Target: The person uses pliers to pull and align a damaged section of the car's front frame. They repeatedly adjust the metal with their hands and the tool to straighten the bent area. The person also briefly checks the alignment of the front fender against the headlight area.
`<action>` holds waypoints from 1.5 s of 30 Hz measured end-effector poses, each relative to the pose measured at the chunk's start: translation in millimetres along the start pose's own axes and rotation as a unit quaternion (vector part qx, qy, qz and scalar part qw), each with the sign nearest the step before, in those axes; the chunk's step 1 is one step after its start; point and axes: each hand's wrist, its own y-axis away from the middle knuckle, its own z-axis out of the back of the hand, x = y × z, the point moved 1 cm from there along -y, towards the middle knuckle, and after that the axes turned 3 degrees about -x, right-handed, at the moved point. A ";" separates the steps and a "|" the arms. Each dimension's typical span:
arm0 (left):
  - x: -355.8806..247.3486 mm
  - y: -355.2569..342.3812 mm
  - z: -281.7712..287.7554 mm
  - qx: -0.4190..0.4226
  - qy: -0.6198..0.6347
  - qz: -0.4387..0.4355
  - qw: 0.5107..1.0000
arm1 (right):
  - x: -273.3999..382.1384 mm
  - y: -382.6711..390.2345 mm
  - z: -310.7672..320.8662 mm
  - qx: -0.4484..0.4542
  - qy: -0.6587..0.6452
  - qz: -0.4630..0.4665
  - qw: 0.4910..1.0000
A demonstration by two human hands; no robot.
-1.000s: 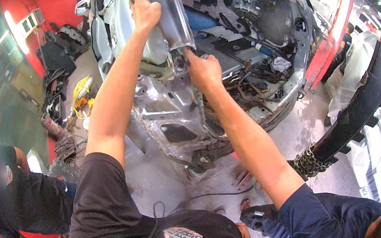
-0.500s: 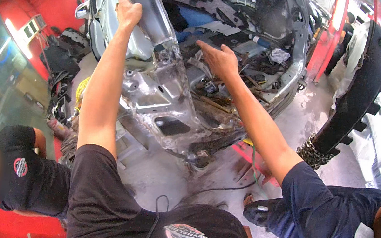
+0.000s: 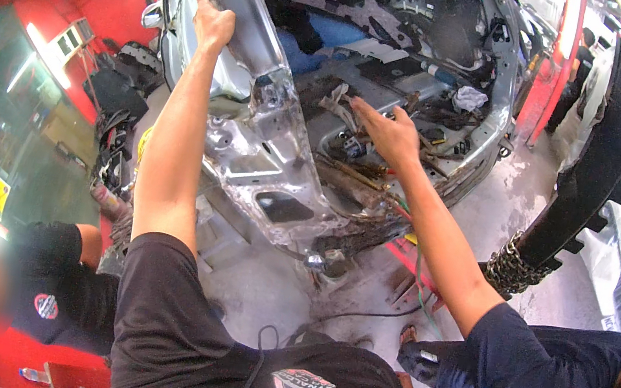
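Note:
My left hand (image 3: pixel 213 26) reaches far forward at the upper left, its arm stretched out of a black sleeve. Its fingers look curled over the edge of a bare metal panel on a stripped car body (image 3: pixel 255 138); the fingertips are partly hidden. My right hand is out of view; only a strip of that arm shows low beside my torso. A co-worker's hand (image 3: pixel 392 132), on an arm in a navy sleeve from the right, hovers over the car body's inside with fingers stretched out. Beneath and around it lie wires, dark debris and a crumpled white piece (image 3: pixel 470 100).
A black toothed beam (image 3: pixel 594 178) wrapped with a chain (image 3: pixel 514 272) stands to the right, near a red post (image 3: pixel 553 77). A cable (image 3: pixel 365 314) crosses the floor. Another person in black (image 3: pixel 66 295) is at the lower left. Dark parts (image 3: pixel 120 92) are piled left of the car body.
The view has shifted slightly, moving the scene right and down. The co-worker's hand has drawn rightward and nearer over the car body. My left hand stays at the panel edge.

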 end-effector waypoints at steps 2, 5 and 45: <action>3.2 -3.2 -1.9 -0.006 0.005 -0.007 1.000 | 18.8 48.2 10.7 0.016 -0.075 0.007 0.997; 38.5 -23.9 11.2 -0.005 0.000 -0.022 1.000 | 84.3 144.7 77.7 0.068 -0.452 -0.008 0.889; 18.2 -22.5 -11.5 0.047 0.127 -0.048 0.990 | 86.3 796.0 548.4 0.457 -0.671 0.076 0.579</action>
